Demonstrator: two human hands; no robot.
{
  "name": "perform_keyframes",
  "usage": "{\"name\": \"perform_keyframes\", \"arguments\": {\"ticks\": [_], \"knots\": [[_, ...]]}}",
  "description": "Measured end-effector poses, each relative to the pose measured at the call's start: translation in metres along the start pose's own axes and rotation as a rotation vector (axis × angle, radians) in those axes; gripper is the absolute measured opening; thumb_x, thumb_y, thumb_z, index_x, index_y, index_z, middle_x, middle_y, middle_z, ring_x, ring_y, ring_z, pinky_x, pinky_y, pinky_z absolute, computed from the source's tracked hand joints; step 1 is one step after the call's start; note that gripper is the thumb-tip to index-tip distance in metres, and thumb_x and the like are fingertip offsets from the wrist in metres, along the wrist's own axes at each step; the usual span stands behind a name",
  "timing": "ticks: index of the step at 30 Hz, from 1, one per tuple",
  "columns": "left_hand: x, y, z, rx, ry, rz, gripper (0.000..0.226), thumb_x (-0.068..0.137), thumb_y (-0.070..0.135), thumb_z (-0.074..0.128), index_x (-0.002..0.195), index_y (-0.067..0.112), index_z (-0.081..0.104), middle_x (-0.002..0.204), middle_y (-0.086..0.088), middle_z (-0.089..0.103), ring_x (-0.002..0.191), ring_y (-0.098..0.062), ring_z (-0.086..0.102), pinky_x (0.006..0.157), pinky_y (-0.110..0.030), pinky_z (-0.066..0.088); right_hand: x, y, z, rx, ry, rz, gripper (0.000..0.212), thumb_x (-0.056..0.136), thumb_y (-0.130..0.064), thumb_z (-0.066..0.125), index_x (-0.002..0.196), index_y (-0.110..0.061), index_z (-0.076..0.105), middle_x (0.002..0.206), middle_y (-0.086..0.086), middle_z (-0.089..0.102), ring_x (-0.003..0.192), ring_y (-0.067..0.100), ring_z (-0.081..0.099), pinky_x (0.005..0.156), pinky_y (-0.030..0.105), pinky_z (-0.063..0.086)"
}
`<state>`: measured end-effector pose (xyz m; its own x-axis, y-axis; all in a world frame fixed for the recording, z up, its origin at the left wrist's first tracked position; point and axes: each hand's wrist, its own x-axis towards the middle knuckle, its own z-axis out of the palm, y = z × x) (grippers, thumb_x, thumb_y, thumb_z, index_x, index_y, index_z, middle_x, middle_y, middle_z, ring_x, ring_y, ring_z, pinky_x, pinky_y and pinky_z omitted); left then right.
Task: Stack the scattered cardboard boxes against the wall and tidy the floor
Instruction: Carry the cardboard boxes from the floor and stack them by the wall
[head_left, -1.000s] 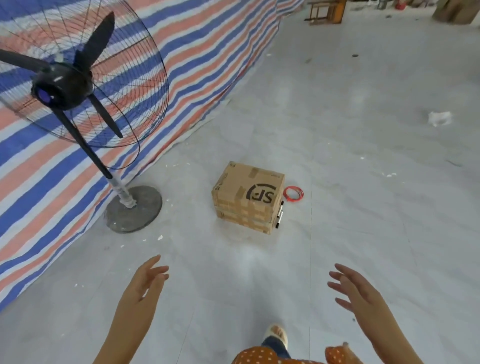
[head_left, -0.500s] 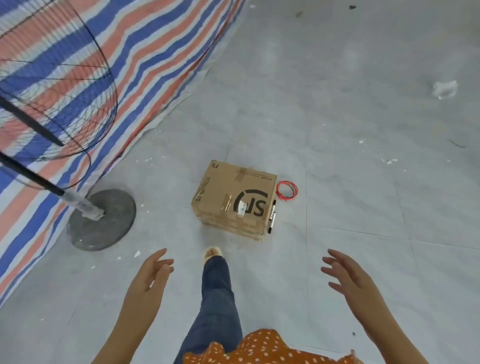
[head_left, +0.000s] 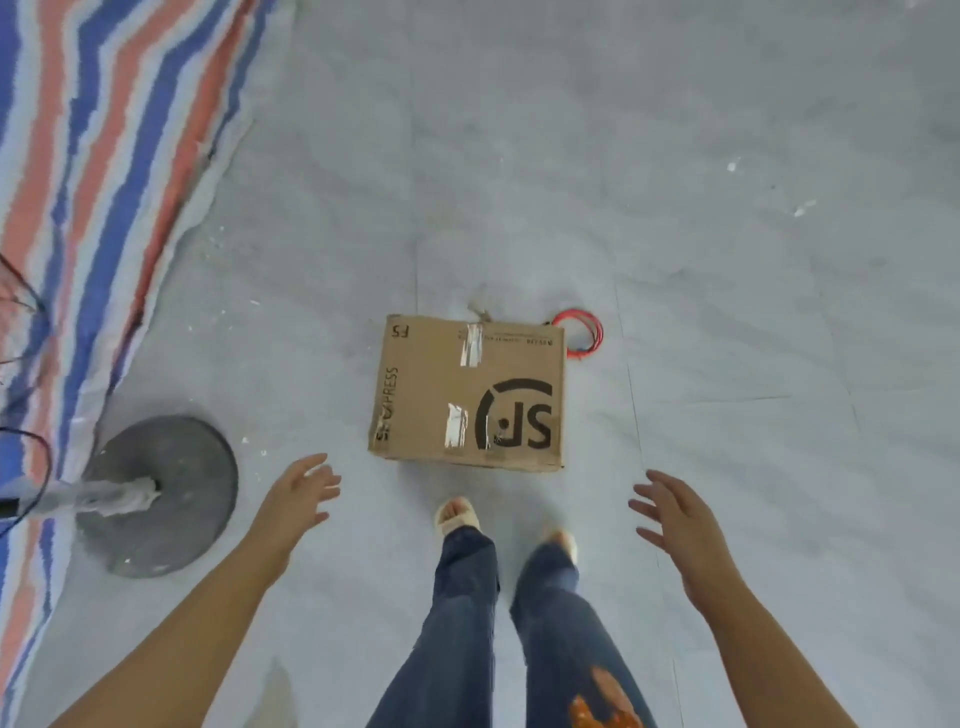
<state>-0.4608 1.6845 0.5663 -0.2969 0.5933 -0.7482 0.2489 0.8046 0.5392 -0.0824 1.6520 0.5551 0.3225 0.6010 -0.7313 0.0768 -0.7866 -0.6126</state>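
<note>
Hands: your left hand (head_left: 298, 491) and right hand (head_left: 675, 512) hang released, flanking the taped brown cardboard box (head_left: 467, 397).
Risk: uneven grip tilts it.

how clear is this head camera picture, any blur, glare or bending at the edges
Head view: light is soft and even, shadows faint; the cardboard box print stays readable, though the striped tarp looks jagged and smeared; its stripes bow, wide-angle distortion; tape strips on the box glint slightly.

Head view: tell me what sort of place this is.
Probably a bare workshop or storage room: a grey tiled floor, a striped tarpaulin hung as a wall, a standing fan's base, and a taped shipping box.
</note>
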Motion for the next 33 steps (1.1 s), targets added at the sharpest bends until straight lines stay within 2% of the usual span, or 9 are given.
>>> {"name": "perform_keyframes", "arguments": {"ticks": [5,9,13,16,19,22,26,29,33], "knots": [[0.134,-0.026,0.039,0.107,0.034,-0.093,0.037,0.098,0.026,0.048,0.134,0.017,0.047,0.127,-0.011,0.055,0.112,-0.024,0.053,0.1,-0.04,0.04,0.107,0.022,0.062,-0.035,-0.039,0.085,0.029,0.102,-0.025,0.036,0.126,-0.015,0.05,0.126,0.006,0.056,0.105,0.021,0.057,0.09,0.033,0.047],[0.226,-0.072,0.068,0.233,0.095,-0.201,0.047,0.098,0.033,0.048,0.139,0.013,0.042,0.139,-0.014,0.046,0.126,-0.032,0.045,0.105,-0.04,0.035,0.184,0.063,0.107,-0.071,-0.013,0.111,0.031,0.103,-0.023,0.036,0.131,-0.019,0.046,0.135,0.006,0.051,0.114,0.019,0.052,0.095,0.034,0.047],[0.303,-0.105,0.091,0.122,0.192,-0.226,0.048,0.097,0.042,0.043,0.132,0.01,0.048,0.134,-0.01,0.05,0.122,-0.028,0.048,0.106,-0.043,0.038,0.237,0.109,0.136,-0.156,0.06,0.135,0.045,0.102,-0.033,0.034,0.146,-0.024,0.028,0.149,0.0,0.036,0.132,0.021,0.04,0.106,0.036,0.036],[0.345,-0.127,0.11,0.0,0.234,-0.247,0.045,0.096,0.05,0.038,0.119,0.016,0.056,0.122,-0.003,0.058,0.112,-0.022,0.056,0.101,-0.04,0.045,0.277,0.139,0.153,-0.16,0.018,0.153,0.048,0.102,-0.037,0.033,0.146,-0.018,0.027,0.14,0.0,0.044,0.124,0.017,0.046,0.102,0.035,0.039],[0.356,-0.14,0.124,-0.131,0.261,-0.307,0.038,0.095,0.059,0.037,0.099,0.028,0.059,0.102,0.008,0.065,0.098,-0.013,0.063,0.086,-0.035,0.054,0.305,0.153,0.169,-0.096,-0.029,0.141,0.039,0.102,-0.039,0.032,0.134,-0.02,0.04,0.116,-0.005,0.058,0.103,0.008,0.057,0.088,0.026,0.049],[0.356,-0.144,0.13,-0.216,0.232,-0.308,0.038,0.094,0.062,0.034,0.092,0.035,0.06,0.092,0.017,0.068,0.092,-0.007,0.066,0.074,-0.034,0.055,0.314,0.156,0.172,-0.035,-0.017,0.166,0.035,0.101,-0.046,0.029,0.129,-0.03,0.042,0.115,-0.008,0.06,0.104,0.01,0.059,0.091,0.031,0.051],[0.347,-0.139,0.122,-0.259,0.165,-0.304,0.034,0.095,0.059,0.036,0.101,0.037,0.061,0.104,0.016,0.069,0.102,-0.011,0.065,0.079,-0.042,0.055,0.301,0.138,0.164,0.035,-0.038,0.252,0.036,0.1,-0.051,0.025,0.126,-0.037,0.044,0.112,-0.015,0.06,0.107,0.016,0.057,0.092,0.045,0.047],[0.331,-0.12,0.109,-0.274,0.145,-0.295,0.026,0.096,0.055,0.039,0.103,0.04,0.059,0.109,0.016,0.065,0.107,-0.013,0.062,0.086,-0.047,0.052,0.284,0.105,0.149,0.023,-0.069,0.207,0.038,0.101,-0.048,0.027,0.13,-0.033,0.046,0.116,-0.011,0.062,0.106,0.015,0.059,0.089,0.045,0.053],[0.293,-0.087,0.089,-0.355,0.13,-0.254,0.019,0.095,0.05,0.046,0.104,0.04,0.058,0.106,0.018,0.064,0.104,-0.013,0.06,0.078,-0.046,0.054,0.256,0.047,0.128,0.031,-0.087,0.106,0.035,0.103,-0.039,0.03,0.132,-0.037,0.049,0.116,-0.013,0.062,0.108,0.013,0.057,0.082,0.046,0.056]]}}
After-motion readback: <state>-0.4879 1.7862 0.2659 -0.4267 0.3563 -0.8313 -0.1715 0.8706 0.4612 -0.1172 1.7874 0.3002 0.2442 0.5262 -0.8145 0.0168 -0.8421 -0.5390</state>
